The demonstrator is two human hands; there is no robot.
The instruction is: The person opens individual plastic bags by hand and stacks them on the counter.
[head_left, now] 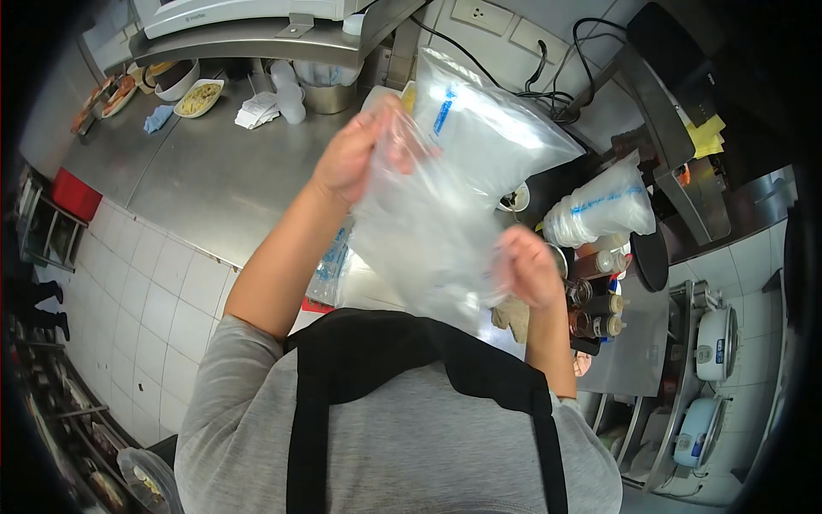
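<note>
A clear, thin plastic bag (419,227) is stretched between my two hands, in front of the black apron. My left hand (355,150) grips its upper left edge with the fingers closed. At the lower right edge, my right hand (533,267) pinches the film; its fingers are slightly blurred. Just behind the bag stands a large plastic package (492,128) with blue print, its contents hard to make out. To the right lies a plastic sleeve of stacked clear cups (599,206), also printed in blue.
The steel counter (205,188) holds a bowl of food (199,98), a blue cloth (158,118), paper slips (259,110) and a metal pot (330,94). Sauce bottles (599,304) stand at right. Black cables (556,94) hang at the wall. A red bin (77,195) is at far left.
</note>
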